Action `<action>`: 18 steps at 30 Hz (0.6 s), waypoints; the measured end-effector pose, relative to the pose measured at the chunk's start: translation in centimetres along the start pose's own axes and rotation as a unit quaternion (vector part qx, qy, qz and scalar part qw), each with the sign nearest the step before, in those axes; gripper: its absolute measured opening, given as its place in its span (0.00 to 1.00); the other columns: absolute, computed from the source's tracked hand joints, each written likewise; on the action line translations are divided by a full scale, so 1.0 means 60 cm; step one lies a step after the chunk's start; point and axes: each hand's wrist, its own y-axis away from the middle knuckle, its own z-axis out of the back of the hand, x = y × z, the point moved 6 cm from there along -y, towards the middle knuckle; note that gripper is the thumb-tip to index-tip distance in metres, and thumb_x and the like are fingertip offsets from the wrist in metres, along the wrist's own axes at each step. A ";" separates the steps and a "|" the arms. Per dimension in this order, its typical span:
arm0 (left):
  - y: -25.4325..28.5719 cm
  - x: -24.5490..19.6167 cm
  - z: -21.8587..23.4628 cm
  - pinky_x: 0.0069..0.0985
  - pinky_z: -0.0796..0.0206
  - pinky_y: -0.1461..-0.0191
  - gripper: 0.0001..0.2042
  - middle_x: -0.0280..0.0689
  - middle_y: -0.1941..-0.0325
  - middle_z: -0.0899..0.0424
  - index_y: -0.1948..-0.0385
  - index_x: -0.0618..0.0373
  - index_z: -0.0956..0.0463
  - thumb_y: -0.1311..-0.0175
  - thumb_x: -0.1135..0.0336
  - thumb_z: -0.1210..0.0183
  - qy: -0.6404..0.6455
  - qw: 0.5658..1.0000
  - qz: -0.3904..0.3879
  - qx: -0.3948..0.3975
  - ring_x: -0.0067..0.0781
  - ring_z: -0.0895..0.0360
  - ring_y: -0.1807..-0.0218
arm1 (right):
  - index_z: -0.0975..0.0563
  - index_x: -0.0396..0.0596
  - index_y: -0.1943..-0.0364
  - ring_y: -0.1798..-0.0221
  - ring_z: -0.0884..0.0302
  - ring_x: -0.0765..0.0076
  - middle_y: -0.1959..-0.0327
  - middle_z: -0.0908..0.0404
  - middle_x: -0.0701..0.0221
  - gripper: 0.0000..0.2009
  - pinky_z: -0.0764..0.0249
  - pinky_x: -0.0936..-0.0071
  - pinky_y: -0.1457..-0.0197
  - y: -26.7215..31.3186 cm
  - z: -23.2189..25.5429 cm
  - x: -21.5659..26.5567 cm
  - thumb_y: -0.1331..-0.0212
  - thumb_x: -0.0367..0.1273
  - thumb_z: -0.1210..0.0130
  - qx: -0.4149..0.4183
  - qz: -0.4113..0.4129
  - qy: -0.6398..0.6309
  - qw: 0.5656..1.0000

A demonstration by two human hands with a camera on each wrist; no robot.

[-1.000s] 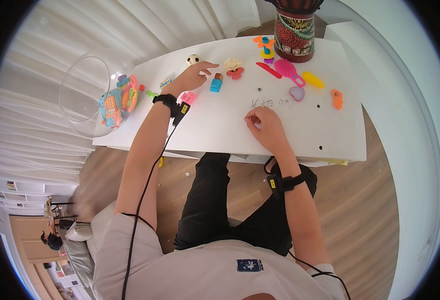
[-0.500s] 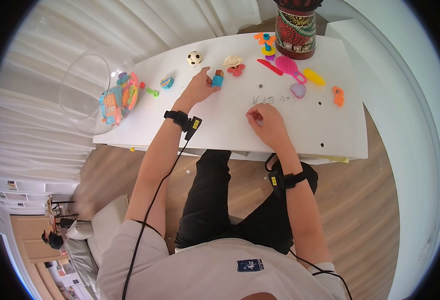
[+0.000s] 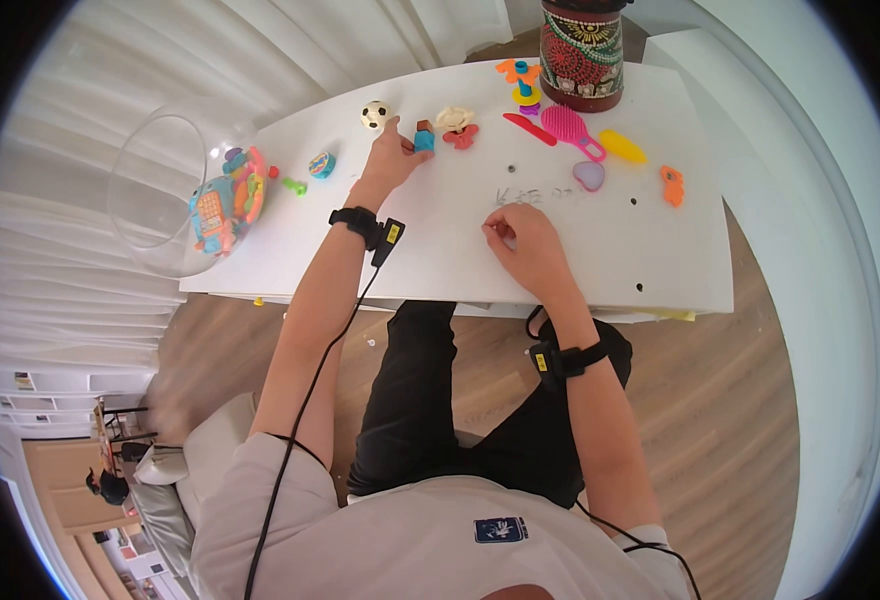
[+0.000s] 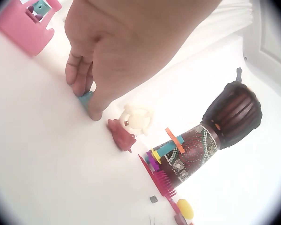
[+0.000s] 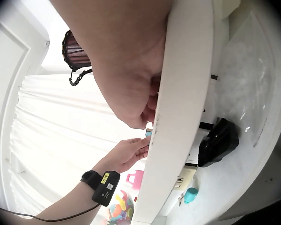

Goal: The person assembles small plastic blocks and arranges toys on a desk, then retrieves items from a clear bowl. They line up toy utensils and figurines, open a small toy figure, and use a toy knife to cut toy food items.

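Note:
My left hand (image 3: 390, 160) pinches a small blue toy with a brown top (image 3: 424, 140) between thumb and fingers at the back of the white table (image 3: 440, 235). In the left wrist view the fingers cover most of the blue toy (image 4: 86, 99). A toy football (image 3: 376, 115) lies just behind that hand. Right of the blue toy are a cream toy (image 3: 455, 119) and a red-pink toy (image 3: 460, 138), close together. My right hand (image 3: 528, 245) rests at the table's front half, fingers loosely curled, with nothing visible in it.
A clear bowl (image 3: 155, 262) of colourful toys stands at the left. A patterned drum (image 3: 582, 60) rises behind the table. Near it lie a pink brush (image 3: 566, 126), a red toy knife (image 3: 528, 130) and a yellow toy (image 3: 622, 146). A pink toy (image 4: 30, 28) shows in the left wrist view.
My left hand has come down from beside the football and taken hold of the blue toy. The toy has shifted slightly towards the back. My right hand has stayed in place.

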 end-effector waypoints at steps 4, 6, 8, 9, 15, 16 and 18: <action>0.065 -0.017 0.035 0.34 0.22 0.46 0.43 0.48 0.47 0.17 0.28 0.65 0.36 0.44 0.59 0.23 -0.005 0.994 -0.052 -0.094 0.40 0.16 0.52 | 0.22 0.46 0.65 0.63 0.22 0.59 0.70 0.19 0.69 0.04 0.27 0.61 0.52 -0.001 -0.002 -0.006 0.41 0.26 0.37 -0.002 -0.002 -0.001 1.000; 0.118 -0.015 0.063 0.37 0.25 0.42 0.38 0.49 0.46 0.19 0.31 0.63 0.31 0.43 0.61 0.24 -0.038 0.979 -0.091 -0.175 0.44 0.19 0.47 | 0.22 0.46 0.65 0.63 0.22 0.60 0.70 0.19 0.69 0.04 0.27 0.62 0.52 -0.003 0.000 -0.007 0.41 0.26 0.37 -0.010 0.003 0.006 1.000; 0.175 0.001 0.076 0.39 0.26 0.39 0.35 0.49 0.46 0.19 0.33 0.61 0.29 0.42 0.61 0.25 -0.080 0.969 -0.103 -0.212 0.47 0.21 0.45 | 0.22 0.46 0.65 0.63 0.22 0.60 0.70 0.19 0.69 0.04 0.27 0.62 0.52 -0.002 -0.002 -0.006 0.41 0.26 0.37 -0.008 0.006 0.009 1.000; 0.205 0.006 0.081 0.41 0.28 0.37 0.33 0.49 0.46 0.19 0.34 0.61 0.28 0.41 0.62 0.26 -0.139 0.950 -0.125 -0.250 0.50 0.22 0.43 | 0.21 0.46 0.65 0.63 0.21 0.60 0.70 0.19 0.69 0.04 0.27 0.62 0.53 -0.003 -0.002 -0.006 0.41 0.26 0.37 -0.003 -0.002 0.007 1.000; 0.242 0.083 0.063 0.43 0.31 0.32 0.27 0.49 0.41 0.20 0.35 0.61 0.27 0.36 0.68 0.31 -0.114 0.968 -0.073 -0.212 0.53 0.25 0.36 | 0.20 0.45 0.65 0.64 0.21 0.61 0.70 0.19 0.68 0.04 0.26 0.62 0.55 -0.004 -0.005 -0.005 0.40 0.26 0.36 0.000 -0.034 0.002 0.999; 0.235 0.095 0.057 0.42 0.31 0.33 0.26 0.49 0.41 0.19 0.36 0.62 0.28 0.36 0.70 0.32 -0.095 0.975 -0.055 -0.194 0.52 0.24 0.36 | 0.20 0.45 0.64 0.64 0.21 0.61 0.70 0.19 0.68 0.04 0.26 0.62 0.56 -0.004 -0.004 -0.006 0.40 0.26 0.36 -0.013 -0.042 -0.005 0.999; 0.217 0.085 0.054 0.41 0.30 0.34 0.25 0.49 0.43 0.18 0.37 0.62 0.27 0.37 0.71 0.32 -0.076 0.976 -0.057 -0.197 0.52 0.23 0.38 | 0.20 0.45 0.64 0.65 0.22 0.61 0.70 0.20 0.68 0.04 0.25 0.63 0.57 -0.004 -0.004 -0.005 0.40 0.26 0.36 -0.007 -0.047 0.003 0.999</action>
